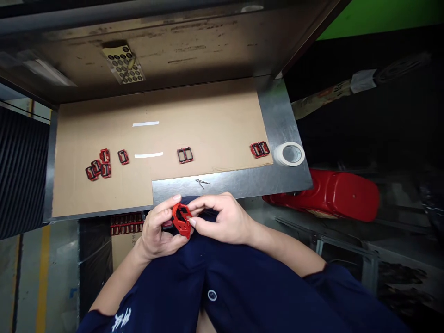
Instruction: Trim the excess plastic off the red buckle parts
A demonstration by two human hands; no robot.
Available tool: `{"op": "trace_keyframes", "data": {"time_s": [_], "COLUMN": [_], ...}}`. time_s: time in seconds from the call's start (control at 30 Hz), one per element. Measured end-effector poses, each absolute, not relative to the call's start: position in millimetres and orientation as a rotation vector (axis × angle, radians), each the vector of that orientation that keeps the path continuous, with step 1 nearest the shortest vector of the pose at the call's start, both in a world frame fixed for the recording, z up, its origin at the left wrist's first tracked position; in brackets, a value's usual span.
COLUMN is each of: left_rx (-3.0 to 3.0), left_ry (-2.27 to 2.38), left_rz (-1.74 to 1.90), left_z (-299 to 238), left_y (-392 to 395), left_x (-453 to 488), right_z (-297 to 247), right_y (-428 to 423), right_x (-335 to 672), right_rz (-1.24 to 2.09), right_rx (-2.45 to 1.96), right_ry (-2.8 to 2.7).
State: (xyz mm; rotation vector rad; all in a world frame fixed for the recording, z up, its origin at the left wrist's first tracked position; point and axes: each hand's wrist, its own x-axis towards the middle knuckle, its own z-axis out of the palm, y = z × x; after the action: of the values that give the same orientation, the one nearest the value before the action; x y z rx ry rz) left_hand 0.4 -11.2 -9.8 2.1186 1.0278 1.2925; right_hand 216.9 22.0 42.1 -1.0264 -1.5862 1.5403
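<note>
Both my hands hold a red plastic buckle piece with black inside it, just above my navy shirt front. My left hand grips it from the left and below, and the fingertips of my right hand pinch it from the right. Beyond my hands, red-and-black rectangular buckles lie on a cardboard sheet: a small heap at the left, then single ones and a pair further right. A small metal clip lies on the bare steel bench, nearest my right hand.
A roll of white tape stands at the bench's right corner. Two white strips mark the cardboard. A sheet of black round stickers sits on the back panel. A large red moulded object lies below right; a box holding red parts sits below left.
</note>
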Motion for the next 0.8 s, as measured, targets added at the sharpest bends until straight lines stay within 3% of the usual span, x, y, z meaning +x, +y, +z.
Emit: {"op": "trace_keyframes", "data": {"time_s": [0.27,0.8], "left_rx": [2.290,2.349], "left_ry": [0.977,0.912], "left_rz": [1.239,1.216], "left_z": [4.0,7.6], "left_y": [-4.2,-2.2], "left_x": [-0.1,0.4], "right_z": [40.6,40.5], "right_y": [24.6,24.4], "right_x": [206.0,218.1], "right_rz": [1.539,1.865], "right_rx": [-1.132,-1.159], "right_ry": [-1.570,-1.464]}}
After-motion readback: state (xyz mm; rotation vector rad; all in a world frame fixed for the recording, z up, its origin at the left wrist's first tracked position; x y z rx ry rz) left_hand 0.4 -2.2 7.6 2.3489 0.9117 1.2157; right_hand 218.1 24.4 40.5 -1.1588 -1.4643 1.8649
